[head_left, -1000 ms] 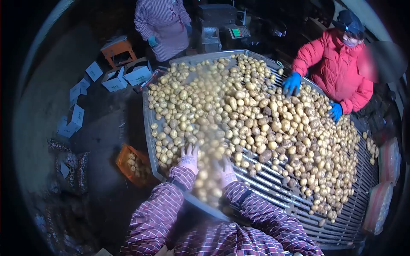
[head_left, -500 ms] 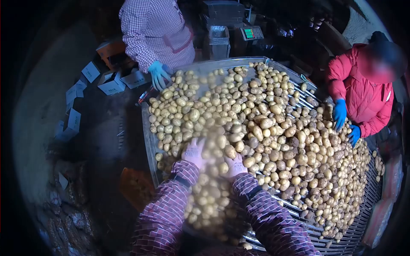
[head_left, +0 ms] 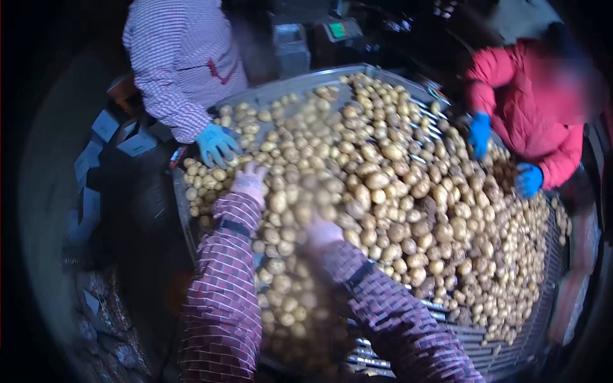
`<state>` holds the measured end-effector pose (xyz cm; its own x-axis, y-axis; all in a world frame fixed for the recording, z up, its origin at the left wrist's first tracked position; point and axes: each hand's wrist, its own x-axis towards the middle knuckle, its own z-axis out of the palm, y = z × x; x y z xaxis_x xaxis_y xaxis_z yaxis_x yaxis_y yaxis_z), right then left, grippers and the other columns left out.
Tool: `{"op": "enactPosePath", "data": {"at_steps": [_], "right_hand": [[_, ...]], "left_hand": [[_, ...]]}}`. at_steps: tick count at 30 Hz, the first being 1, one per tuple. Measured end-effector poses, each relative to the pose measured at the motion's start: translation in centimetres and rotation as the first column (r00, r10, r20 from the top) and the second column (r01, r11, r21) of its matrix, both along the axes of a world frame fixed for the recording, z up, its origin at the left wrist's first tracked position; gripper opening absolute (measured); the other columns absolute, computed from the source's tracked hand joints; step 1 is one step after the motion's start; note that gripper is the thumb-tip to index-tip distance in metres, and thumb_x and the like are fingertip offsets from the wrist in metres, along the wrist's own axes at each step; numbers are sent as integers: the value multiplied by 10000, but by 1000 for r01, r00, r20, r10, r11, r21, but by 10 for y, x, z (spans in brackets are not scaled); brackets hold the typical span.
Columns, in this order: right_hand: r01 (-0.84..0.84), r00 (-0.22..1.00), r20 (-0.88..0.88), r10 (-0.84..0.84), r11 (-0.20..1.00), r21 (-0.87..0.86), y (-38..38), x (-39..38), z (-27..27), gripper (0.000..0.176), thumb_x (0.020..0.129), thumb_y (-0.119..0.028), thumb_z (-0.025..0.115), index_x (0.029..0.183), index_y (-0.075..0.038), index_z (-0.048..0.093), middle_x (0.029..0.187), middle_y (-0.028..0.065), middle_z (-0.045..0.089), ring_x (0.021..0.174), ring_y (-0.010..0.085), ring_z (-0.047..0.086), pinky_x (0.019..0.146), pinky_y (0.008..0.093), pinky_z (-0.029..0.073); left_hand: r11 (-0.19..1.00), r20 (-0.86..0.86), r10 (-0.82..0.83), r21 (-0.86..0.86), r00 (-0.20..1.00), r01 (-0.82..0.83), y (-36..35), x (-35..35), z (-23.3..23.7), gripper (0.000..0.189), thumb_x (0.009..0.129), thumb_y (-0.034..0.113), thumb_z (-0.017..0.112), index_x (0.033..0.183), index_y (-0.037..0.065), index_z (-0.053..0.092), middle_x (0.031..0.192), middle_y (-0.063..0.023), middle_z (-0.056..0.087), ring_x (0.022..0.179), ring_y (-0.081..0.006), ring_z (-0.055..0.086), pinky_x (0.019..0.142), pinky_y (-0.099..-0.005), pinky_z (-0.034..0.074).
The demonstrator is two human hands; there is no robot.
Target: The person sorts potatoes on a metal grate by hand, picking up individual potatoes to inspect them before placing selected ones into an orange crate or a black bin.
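Observation:
Pale yellow potatoes lie heaped over a slatted metal sorting table. My left hand, in a light glove, is open on the potatoes near the table's left side, with its fingers spread. Close beyond it is a co-worker's light blue glove. My right hand reaches in among the potatoes at the middle of the near side. Blur covers its fingers, so I cannot make out whether it grips any. Both my sleeves are purple with a brick-like pattern.
Across on the left stands a person in a checked top. At the right, a person in a red jacket has blue gloves at the heap. White boxes lie left of the table; a scale stands behind it.
The view has turned, so the table sits farther left. My left hand has moved forward and left, closer to the light blue glove. My right hand has shifted left in the view.

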<state>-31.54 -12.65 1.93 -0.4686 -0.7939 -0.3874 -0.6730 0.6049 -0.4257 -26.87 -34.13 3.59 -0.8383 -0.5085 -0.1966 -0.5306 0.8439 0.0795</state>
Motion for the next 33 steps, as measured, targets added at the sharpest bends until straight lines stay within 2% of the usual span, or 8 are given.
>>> {"op": "enactPosePath", "data": {"at_steps": [9,13,15,16,20,22,26,33], "right_hand": [[70,973,217,-83,995,66,5,5,28,837,722,-160,701,1453,-292,316,1473,189,306,1273,369,438,985,397,457],[189,970,242,-31,722,-665,101,48,12,586,824,-233,645,1368,-127,454,1408,173,407,1200,338,507,994,368,448],[727,469,882,52,543,-419,146,58,22,486,873,-242,622,1298,-49,485,1293,164,500,1116,276,561,903,347,493],[890,-159,982,103,445,97,170,62,42,448,846,-224,672,1213,-3,541,1178,165,587,1034,250,608,826,316,536],[897,-22,1000,1,442,19,263,46,23,393,842,-167,686,1184,-17,565,1007,93,637,884,188,625,786,292,511],[770,638,561,-528,434,-468,293,50,13,381,836,-183,693,1153,-1,583,1026,79,641,917,198,621,846,303,493],[501,808,78,-584,612,-611,334,44,-5,422,740,-194,755,1103,-38,608,1029,143,629,987,299,611,895,364,479],[639,758,348,-551,523,-564,342,34,1,397,709,-179,769,1072,-90,634,1017,114,642,969,289,621,868,370,490]], "left_hand": [[870,-655,382,493,652,-15,74,102,-20,457,744,-23,655,1183,7,534,1148,-119,603,1108,-221,560,952,-335,445],[537,-542,646,823,537,185,189,116,11,385,876,23,595,1239,-6,469,1211,-115,529,1081,-197,539,975,-325,436],[565,-557,409,777,723,279,243,107,21,471,896,119,615,1333,40,459,1348,-113,503,1267,-247,452,1088,-395,335],[504,-480,294,812,826,293,261,98,43,542,886,133,621,1390,92,426,1401,-119,469,1324,-259,406,1109,-397,322],[842,-675,-130,311,726,441,248,14,6,601,815,299,689,1341,113,466,1402,-127,434,1304,-326,384,1085,-469,300],[909,-376,-405,-70,833,410,232,-16,-1,707,740,477,719,1318,145,484,1421,-113,401,1319,-336,337,1078,-516,266],[939,-107,-318,-170,942,298,182,-31,3,783,638,572,755,1294,223,507,1406,-80,389,1340,-309,299,1105,-517,221],[960,112,-274,-34,955,279,165,-49,33,690,721,593,655,1257,174,542,1324,-137,457,1285,-298,373,1072,-517,252]]}}
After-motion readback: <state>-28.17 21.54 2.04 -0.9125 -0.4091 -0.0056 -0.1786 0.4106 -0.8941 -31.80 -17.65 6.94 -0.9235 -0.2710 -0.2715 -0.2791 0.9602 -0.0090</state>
